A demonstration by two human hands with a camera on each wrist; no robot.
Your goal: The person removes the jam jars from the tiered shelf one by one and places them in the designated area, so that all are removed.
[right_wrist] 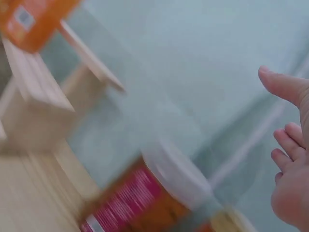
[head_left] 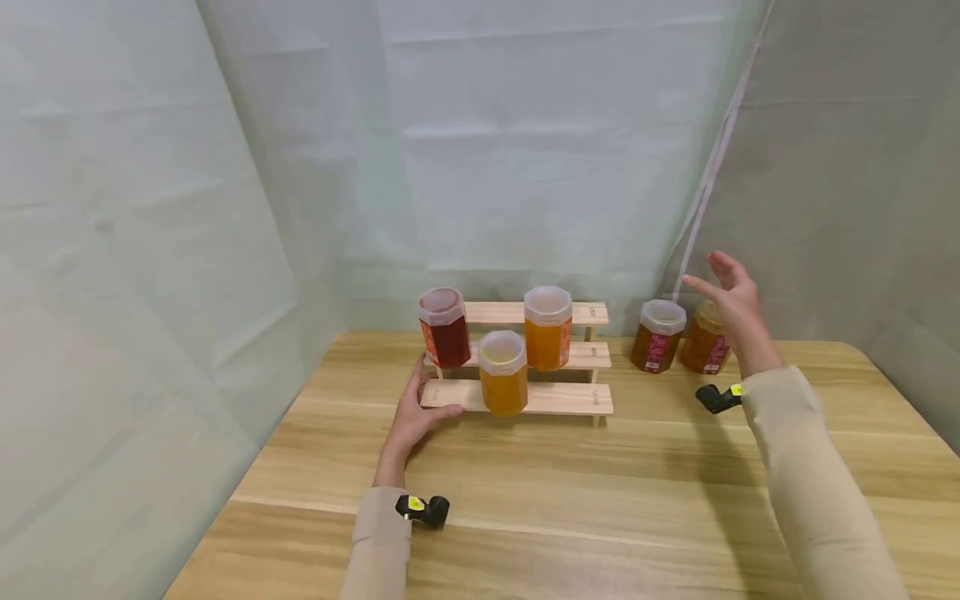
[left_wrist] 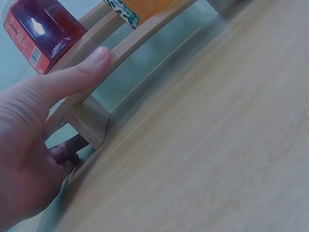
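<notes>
A three-step wooden rack [head_left: 558,398] stands at the back of the table. It carries a dark red jar [head_left: 445,328] on the left, an amber jar [head_left: 503,372] on the lowest step and an orange jar [head_left: 547,327] higher up. My left hand [head_left: 415,414] holds the rack's left end, its thumb [left_wrist: 77,75] lying along the lowest step [left_wrist: 89,123]. My right hand [head_left: 733,306] hovers open in the air above two brown jars [head_left: 658,335] [head_left: 705,340] to the right of the rack. In the right wrist view the nearer brown jar [right_wrist: 145,198] is blurred.
Pale fabric walls [head_left: 525,142] close in the table [head_left: 600,483] at the back and on both sides. Small black wrist cameras [head_left: 423,508] [head_left: 716,397] sit on both sleeves.
</notes>
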